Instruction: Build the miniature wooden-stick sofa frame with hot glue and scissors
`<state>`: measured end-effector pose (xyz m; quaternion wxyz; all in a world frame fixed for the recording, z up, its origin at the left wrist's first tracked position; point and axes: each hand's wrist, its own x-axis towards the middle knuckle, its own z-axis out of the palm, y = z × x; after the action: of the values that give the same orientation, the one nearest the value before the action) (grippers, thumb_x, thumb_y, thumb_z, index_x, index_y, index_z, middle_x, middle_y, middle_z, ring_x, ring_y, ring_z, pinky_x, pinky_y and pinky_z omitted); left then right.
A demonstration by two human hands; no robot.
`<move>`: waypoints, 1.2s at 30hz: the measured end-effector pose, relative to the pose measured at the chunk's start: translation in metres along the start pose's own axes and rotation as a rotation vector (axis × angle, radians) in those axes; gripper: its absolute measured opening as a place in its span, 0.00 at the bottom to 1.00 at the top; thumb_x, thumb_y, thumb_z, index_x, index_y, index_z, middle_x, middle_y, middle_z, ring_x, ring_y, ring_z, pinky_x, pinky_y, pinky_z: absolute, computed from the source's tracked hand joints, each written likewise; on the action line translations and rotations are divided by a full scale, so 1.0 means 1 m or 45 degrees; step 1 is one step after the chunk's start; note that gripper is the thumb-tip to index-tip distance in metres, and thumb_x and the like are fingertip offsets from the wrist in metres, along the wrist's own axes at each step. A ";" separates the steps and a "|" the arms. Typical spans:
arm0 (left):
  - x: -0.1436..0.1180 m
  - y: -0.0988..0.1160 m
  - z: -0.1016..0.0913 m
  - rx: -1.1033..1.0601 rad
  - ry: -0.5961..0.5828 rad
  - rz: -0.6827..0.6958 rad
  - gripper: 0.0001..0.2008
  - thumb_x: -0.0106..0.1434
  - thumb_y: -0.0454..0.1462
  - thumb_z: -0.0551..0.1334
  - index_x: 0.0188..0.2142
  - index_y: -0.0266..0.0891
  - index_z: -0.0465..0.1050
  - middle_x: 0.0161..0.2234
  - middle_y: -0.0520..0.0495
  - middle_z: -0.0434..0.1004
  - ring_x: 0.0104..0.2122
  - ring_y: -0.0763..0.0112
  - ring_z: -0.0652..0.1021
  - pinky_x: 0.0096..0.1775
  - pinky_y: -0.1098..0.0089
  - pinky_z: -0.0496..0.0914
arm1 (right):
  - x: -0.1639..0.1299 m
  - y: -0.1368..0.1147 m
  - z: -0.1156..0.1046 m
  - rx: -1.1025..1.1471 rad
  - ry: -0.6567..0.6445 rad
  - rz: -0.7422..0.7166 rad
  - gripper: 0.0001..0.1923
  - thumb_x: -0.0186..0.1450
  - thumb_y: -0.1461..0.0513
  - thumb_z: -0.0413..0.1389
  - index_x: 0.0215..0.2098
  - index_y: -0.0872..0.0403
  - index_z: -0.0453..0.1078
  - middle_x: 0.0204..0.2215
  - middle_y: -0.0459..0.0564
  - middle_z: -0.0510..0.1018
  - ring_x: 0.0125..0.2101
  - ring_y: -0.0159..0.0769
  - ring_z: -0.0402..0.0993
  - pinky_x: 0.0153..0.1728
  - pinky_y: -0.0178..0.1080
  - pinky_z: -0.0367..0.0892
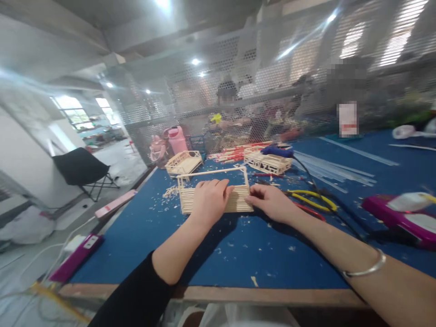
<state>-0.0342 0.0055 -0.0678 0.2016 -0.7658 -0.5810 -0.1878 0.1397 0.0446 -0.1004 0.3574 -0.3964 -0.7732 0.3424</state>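
Observation:
A small model piece built from pale wooden sticks (pixel 187 200) stands on the blue table in front of me. Its lower part is a panel of stacked horizontal sticks, with an open frame rising above. My left hand (pixel 211 200) covers the middle of the panel, fingers bent over it and thumb to the right. At the panel's right edge, my right hand (pixel 270 202) pinches with thumb and forefinger. Behind are two more stick models, one on the left (pixel 185 162) and one on the right (pixel 269 162).
A blue-handled glue gun (pixel 277 151) lies on the right model, its cable running right. Yellow-handled pliers (pixel 316 200) lie beyond my right hand. Also there are red-and-white sticks (pixel 235 152), clear glue sticks (pixel 340 168), a purple device (pixel 398 218), a power strip (pixel 76 256) and a mesh screen (pixel 190 91).

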 end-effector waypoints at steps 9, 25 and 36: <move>-0.018 -0.027 0.004 0.094 0.000 -0.087 0.16 0.68 0.41 0.48 0.35 0.39 0.74 0.34 0.45 0.78 0.37 0.62 0.75 0.38 0.64 0.61 | -0.003 0.001 0.000 -0.019 -0.024 0.032 0.15 0.53 0.49 0.51 0.20 0.51 0.61 0.17 0.43 0.66 0.20 0.31 0.59 0.24 0.35 0.57; -0.030 -0.026 -0.019 -0.031 0.599 -0.203 0.11 0.63 0.39 0.55 0.38 0.34 0.73 0.38 0.40 0.76 0.42 0.60 0.72 0.44 0.62 0.65 | -0.004 -0.003 0.001 -0.039 -0.026 0.004 0.14 0.54 0.51 0.49 0.19 0.51 0.58 0.16 0.42 0.64 0.19 0.30 0.57 0.23 0.35 0.56; -0.015 -0.016 -0.032 0.426 -0.051 -0.547 0.31 0.61 0.56 0.50 0.34 0.31 0.78 0.35 0.33 0.77 0.40 0.47 0.73 0.39 0.51 0.63 | -0.001 0.007 0.003 -0.020 -0.040 -0.022 0.14 0.55 0.50 0.48 0.21 0.52 0.59 0.18 0.42 0.64 0.21 0.30 0.59 0.25 0.35 0.58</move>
<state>-0.0550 -0.0196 -0.0470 0.2694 -0.5846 -0.7570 -0.1123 0.1404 0.0462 -0.1080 0.3450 -0.3871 -0.7848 0.3395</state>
